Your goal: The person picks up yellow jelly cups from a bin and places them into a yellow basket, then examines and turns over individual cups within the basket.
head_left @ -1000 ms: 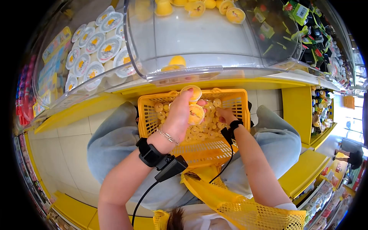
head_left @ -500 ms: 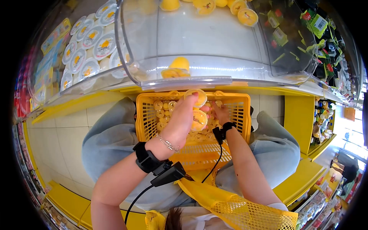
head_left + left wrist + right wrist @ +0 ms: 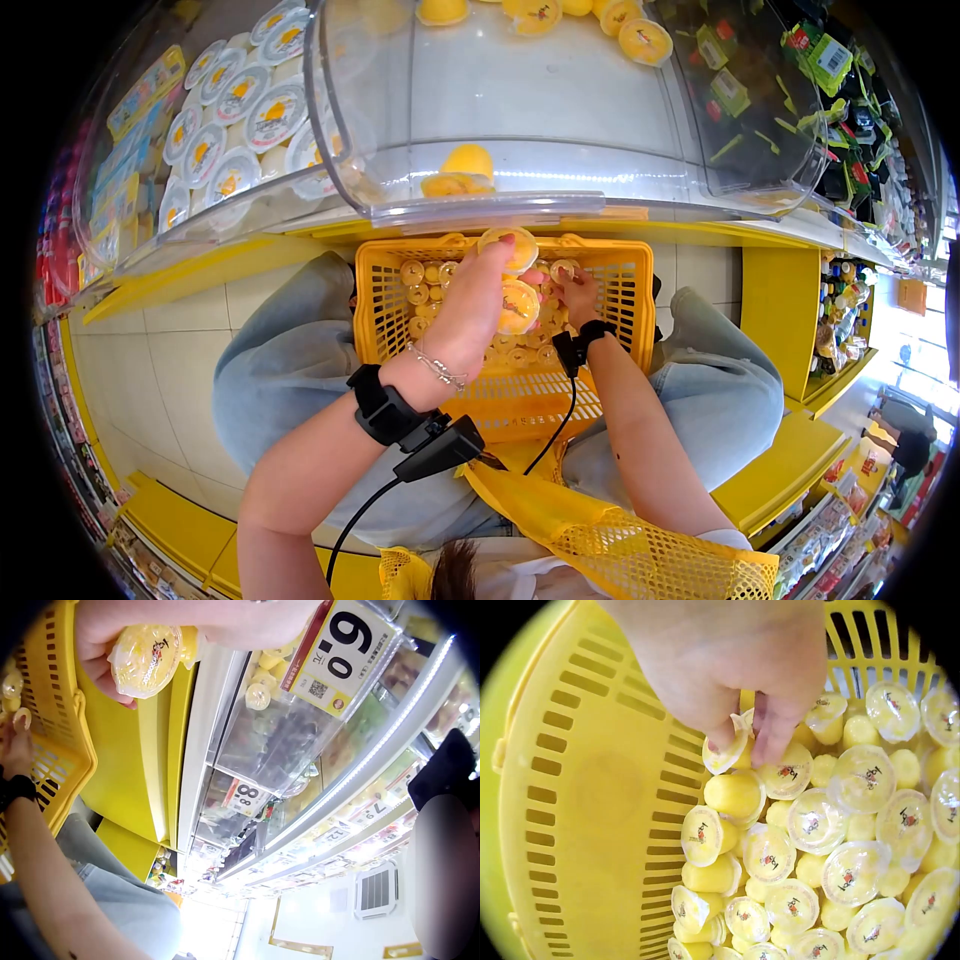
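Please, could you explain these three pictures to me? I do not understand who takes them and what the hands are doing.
There is no machine here: a person wears three cameras. The head view looks down from the head at both hands and a yellow basket at the person's knees. The other two views come from cameras strapped to the wrists.

The basket is full of small yellow jelly cups. The left hand holds two larger cups. The left wrist view shows one of them in front of shelf price tags. The right hand is in the basket and pinches one small cup between its fingertips. Above the basket is a clear bin with a few more yellow cups inside.
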Available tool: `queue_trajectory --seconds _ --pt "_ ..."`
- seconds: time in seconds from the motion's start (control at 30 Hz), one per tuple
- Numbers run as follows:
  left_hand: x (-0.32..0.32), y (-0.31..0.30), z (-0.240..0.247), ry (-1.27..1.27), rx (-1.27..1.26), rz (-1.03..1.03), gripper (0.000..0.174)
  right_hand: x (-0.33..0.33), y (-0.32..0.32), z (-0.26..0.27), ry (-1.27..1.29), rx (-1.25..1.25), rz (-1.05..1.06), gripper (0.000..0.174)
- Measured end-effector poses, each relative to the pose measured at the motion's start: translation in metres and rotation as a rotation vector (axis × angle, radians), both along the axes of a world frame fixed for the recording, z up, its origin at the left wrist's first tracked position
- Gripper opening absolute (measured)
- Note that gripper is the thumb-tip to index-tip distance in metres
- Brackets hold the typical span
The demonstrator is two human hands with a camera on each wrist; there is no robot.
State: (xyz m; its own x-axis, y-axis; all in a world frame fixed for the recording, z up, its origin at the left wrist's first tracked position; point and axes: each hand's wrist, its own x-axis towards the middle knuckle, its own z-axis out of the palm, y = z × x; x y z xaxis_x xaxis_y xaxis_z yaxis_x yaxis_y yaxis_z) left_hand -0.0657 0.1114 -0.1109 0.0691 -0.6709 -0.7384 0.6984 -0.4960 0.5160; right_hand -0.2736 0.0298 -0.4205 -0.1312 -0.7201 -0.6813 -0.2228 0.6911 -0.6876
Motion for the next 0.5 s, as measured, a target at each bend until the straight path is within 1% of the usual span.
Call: queue_trajectory --seconds 0.17,0.23,0.33,0.43,0.5 --pt "-0.001 0.0 -0.001 0.0 -0.02 0.007 0.036 -0.006 -0.001 -0.018 -0.064 -0.004 -0.032 0.04" --pt "0.0 0.0 -0.001 0.001 -0.022 0.002 0.035 -0.006 0.0 -0.017 -0.094 0.002 -0.08 0.038" --pt "0.0 0.0 -0.002 0.001 -0.032 -0.008 0.035 -0.008 0.001 -0.012 -0.087 0.014 -0.027 0.031" --pt "-0.001 0.0 -0.002 0.002 -0.038 -0.005 0.034 -0.005 0.003 -0.007 -0.089 0.009 -0.057 0.031" --pt "-0.001 -0.001 -0.001 0.003 -0.025 -0.001 0.034 -0.007 0.004 -0.006 -0.116 -0.003 -0.038 0.03"
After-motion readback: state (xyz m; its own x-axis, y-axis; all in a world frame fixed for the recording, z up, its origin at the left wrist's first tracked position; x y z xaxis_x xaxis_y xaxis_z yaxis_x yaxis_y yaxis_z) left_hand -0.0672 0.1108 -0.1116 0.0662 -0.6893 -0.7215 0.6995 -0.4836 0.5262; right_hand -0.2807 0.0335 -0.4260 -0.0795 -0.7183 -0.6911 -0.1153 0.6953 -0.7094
